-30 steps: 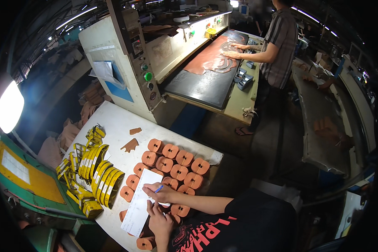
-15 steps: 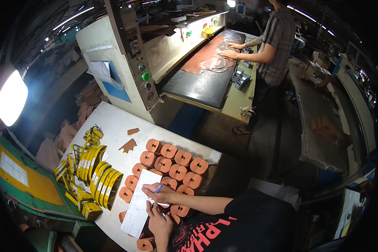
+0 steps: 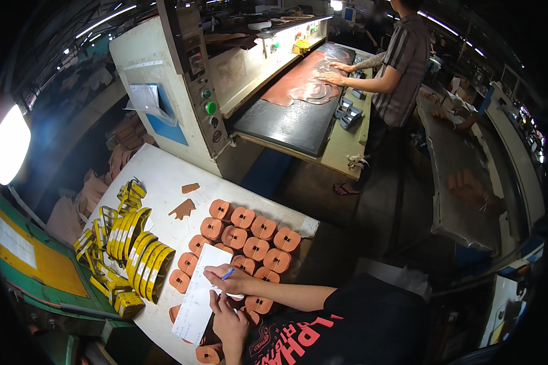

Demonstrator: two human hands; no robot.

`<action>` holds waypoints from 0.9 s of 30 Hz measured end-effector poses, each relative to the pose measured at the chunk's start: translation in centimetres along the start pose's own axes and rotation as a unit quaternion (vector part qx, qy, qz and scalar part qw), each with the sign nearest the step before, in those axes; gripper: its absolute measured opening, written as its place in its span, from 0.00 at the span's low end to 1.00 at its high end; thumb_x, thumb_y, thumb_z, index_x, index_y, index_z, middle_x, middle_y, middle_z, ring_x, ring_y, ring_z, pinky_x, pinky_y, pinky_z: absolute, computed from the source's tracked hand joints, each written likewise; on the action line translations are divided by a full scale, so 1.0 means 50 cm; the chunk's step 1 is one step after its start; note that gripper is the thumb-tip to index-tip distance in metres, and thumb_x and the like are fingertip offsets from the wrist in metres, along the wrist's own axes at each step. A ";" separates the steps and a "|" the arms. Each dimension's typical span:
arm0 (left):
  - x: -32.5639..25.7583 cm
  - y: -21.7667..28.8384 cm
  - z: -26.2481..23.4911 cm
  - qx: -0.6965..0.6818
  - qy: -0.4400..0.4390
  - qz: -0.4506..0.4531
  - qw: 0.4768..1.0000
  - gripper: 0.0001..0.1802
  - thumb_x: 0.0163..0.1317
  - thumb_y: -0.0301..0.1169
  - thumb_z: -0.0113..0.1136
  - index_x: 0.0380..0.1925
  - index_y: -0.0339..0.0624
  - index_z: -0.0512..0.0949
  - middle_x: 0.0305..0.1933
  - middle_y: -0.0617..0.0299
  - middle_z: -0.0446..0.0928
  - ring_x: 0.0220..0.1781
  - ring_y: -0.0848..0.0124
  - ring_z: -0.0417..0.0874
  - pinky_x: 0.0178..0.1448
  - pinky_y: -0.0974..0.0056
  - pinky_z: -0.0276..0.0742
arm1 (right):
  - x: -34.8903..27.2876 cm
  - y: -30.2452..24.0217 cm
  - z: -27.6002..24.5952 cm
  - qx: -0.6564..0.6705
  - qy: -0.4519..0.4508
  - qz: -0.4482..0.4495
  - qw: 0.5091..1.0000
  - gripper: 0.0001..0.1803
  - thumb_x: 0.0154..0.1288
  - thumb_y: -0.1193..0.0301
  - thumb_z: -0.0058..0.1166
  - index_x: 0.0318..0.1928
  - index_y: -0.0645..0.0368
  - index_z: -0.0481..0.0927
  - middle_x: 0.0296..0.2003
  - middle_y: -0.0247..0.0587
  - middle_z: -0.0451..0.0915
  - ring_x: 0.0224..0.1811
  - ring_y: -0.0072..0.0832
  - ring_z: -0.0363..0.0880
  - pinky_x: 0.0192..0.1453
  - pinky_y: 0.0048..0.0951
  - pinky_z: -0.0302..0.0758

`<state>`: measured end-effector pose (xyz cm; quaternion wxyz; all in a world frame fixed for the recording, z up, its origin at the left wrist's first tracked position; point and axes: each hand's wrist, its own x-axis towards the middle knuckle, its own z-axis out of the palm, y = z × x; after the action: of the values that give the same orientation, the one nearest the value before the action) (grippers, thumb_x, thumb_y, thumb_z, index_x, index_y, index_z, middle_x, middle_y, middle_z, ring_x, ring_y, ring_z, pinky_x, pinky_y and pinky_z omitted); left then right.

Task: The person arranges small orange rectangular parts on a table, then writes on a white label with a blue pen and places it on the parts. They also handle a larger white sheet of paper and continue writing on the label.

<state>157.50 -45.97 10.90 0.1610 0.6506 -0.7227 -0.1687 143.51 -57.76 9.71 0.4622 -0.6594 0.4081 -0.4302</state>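
Observation:
My right hand [image 3: 228,278] is closed around a blue pen [image 3: 228,274], with its side resting on a long white sheet of paper [image 3: 196,309] that bears handwriting. Below it, my left hand [image 3: 230,323] lies at the sheet's near edge, fingers apart and fingertips touching the paper. The sheet lies over stacks of reddish-brown leather pieces [image 3: 256,249], rounded squares with a small dark slot in the middle. These stacks stand in close rows on a white tabletop [image 3: 154,198], and some are hidden under the paper and my hands.
Yellow cutting dies [image 3: 151,267] crowd the table's left side, near two leather scraps [image 3: 182,209]. Beyond stands a press machine [image 3: 207,121] with a black bed, where another person [image 3: 399,73] lays both hands on a leather hide [image 3: 298,82]. A bright lamp [image 3: 9,145] glows at the left.
The whole view has shifted slightly to the left. Both hands, the pen and the paper keep nearly the same places relative to the stacks.

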 end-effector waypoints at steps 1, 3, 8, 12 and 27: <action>-0.001 -0.001 0.001 -0.001 0.003 0.002 1.000 0.38 0.62 0.34 0.70 0.73 0.43 0.70 0.86 0.45 0.59 0.58 0.42 0.89 0.52 0.45 0.87 | 0.000 -0.001 0.001 0.001 0.000 0.000 1.000 0.22 0.87 0.56 0.42 0.44 0.64 0.76 0.28 0.58 0.81 0.32 0.54 0.84 0.39 0.48 0.77; 0.000 -0.005 0.006 -0.004 0.007 0.009 1.000 0.38 0.62 0.34 0.70 0.73 0.43 0.70 0.86 0.45 0.59 0.58 0.42 0.89 0.52 0.45 0.87 | -0.001 0.001 0.000 0.002 0.002 0.002 1.000 0.22 0.87 0.56 0.42 0.45 0.64 0.77 0.28 0.58 0.81 0.33 0.54 0.85 0.40 0.48 0.77; 0.000 -0.011 0.010 -0.003 0.021 0.027 0.999 0.38 0.62 0.34 0.70 0.73 0.42 0.70 0.86 0.44 0.59 0.58 0.42 0.89 0.52 0.45 0.87 | 0.000 0.004 0.001 0.007 -0.003 0.007 1.000 0.22 0.87 0.56 0.43 0.45 0.64 0.77 0.28 0.59 0.81 0.34 0.55 0.85 0.40 0.48 0.77; -0.001 -0.005 0.005 -0.003 0.017 0.025 1.000 0.38 0.62 0.34 0.69 0.73 0.42 0.70 0.86 0.44 0.59 0.58 0.42 0.89 0.52 0.46 0.87 | 0.000 0.008 0.004 0.007 0.010 -0.013 1.000 0.24 0.88 0.54 0.41 0.43 0.64 0.76 0.27 0.54 0.78 0.30 0.48 0.77 0.40 0.46 0.75; -0.003 0.000 -0.002 -0.004 0.004 0.011 1.000 0.38 0.62 0.35 0.70 0.72 0.42 0.71 0.86 0.44 0.59 0.56 0.42 0.89 0.51 0.45 0.86 | -0.001 0.006 0.004 0.007 0.008 0.002 1.000 0.26 0.87 0.52 0.40 0.43 0.64 0.75 0.26 0.53 0.78 0.30 0.46 0.78 0.40 0.45 0.76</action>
<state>157.56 -45.85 11.00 0.1679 0.6427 -0.7286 -0.1670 143.67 -57.74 9.39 0.4646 -0.6515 0.4102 -0.4375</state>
